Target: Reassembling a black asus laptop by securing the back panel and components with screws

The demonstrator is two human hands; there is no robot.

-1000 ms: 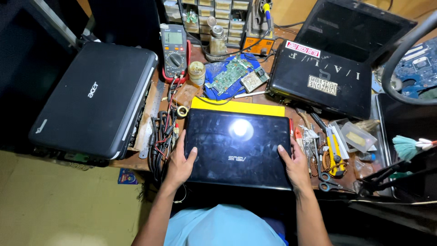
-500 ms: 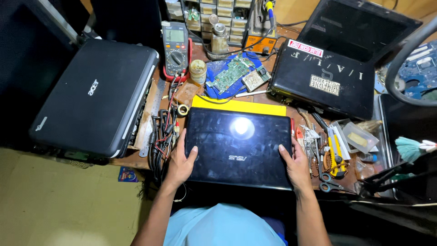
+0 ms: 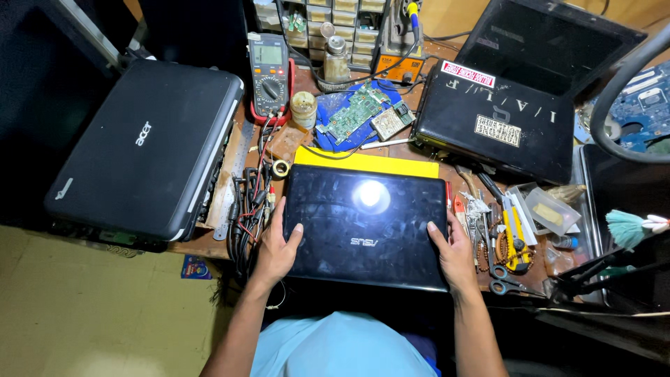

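A person seated at a crowded repair worktop (image 3: 209,241) steadies a closed glossy black laptop (image 3: 366,223) from both sides. The left hand (image 3: 277,246) clasps its left edge with the thumb laid over the lid, and the right hand (image 3: 455,253) grips the right edge the same way, a two-sided hold that keeps the machine square. The laptop lies flat at the near middle of the worktop, its far edge over a yellow mat (image 3: 366,163).

To the right, a shallow clear tray (image 3: 551,209) holds what seems a small yellowish pad, beside scissors (image 3: 506,279) and a yellow utility knife (image 3: 515,230). To the left, tangled test leads (image 3: 252,202) run up to a red-cased multimeter (image 3: 271,77).

Farther off, a green circuit board (image 3: 352,115) rests on blue cloth, a small round jar (image 3: 303,109) stands nearby, and parts drawers (image 3: 335,21) line the back; their contents cannot be made out. Two more closed laptops flank the scene: a large black one (image 3: 146,146) at left, a stickered one (image 3: 499,126) at right.
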